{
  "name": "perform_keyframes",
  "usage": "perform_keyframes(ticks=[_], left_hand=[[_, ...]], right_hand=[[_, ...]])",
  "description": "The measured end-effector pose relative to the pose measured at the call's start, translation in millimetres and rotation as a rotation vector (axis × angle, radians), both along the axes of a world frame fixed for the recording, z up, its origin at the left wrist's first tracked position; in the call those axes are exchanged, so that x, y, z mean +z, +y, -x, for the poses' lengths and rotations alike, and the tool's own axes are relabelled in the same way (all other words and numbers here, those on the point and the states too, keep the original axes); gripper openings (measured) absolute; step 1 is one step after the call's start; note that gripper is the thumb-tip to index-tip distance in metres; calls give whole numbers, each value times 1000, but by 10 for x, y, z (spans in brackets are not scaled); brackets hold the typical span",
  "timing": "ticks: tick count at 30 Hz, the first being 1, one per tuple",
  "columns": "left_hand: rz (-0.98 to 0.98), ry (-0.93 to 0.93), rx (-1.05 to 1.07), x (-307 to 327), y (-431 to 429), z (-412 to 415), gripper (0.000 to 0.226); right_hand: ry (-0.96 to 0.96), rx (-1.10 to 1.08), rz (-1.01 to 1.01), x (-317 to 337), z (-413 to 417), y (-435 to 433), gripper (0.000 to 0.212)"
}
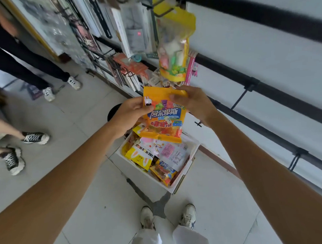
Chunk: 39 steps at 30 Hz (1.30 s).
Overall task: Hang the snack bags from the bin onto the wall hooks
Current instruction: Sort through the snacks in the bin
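I hold an orange snack bag (164, 116) upright in front of me, above the bin. My left hand (130, 113) pinches its upper left edge. My right hand (190, 100) pinches its top right corner. Directly above, a yellow snack bag (174, 48) hangs from a black wall hook (163, 11). Below on the floor stands the white bin (136, 170), filled with several more snack bags (157, 156).
Black rails (265, 89) with brackets run along the white wall on the right. Hanging packets and stationery (125, 68) crowd the hooks further left. Two people's legs and shoes (49, 93) stand on the tiled floor to the left. My own feet (167, 216) are behind the bin.
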<state>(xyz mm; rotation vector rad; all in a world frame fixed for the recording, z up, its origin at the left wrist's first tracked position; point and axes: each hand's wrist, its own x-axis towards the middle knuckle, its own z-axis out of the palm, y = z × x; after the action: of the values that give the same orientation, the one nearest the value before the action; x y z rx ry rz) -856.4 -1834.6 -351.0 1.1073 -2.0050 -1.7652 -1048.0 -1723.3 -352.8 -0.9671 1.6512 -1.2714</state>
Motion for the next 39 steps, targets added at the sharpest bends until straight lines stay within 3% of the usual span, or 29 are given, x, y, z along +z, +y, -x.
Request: perform_keyframes(ticks=[6,17,22,28,39], left_hand=[[39,73,-78,527,81,20,21],[121,432,-257,1574,795,329,29],[145,482,-431,1912,1235,545,5],[138,539,-629,2296,1914,845,19],[224,626,-840,2894,3207,1395,7]], right_hand=[[69,-2,135,557,-43,163,6],[253,-173,225,1736,-227,1275,9],[350,-281,232,2161,-333,1928,17],[419,-461,257,2511,-339,2732,9],[538,-705,286,2985,-173,4124,14]])
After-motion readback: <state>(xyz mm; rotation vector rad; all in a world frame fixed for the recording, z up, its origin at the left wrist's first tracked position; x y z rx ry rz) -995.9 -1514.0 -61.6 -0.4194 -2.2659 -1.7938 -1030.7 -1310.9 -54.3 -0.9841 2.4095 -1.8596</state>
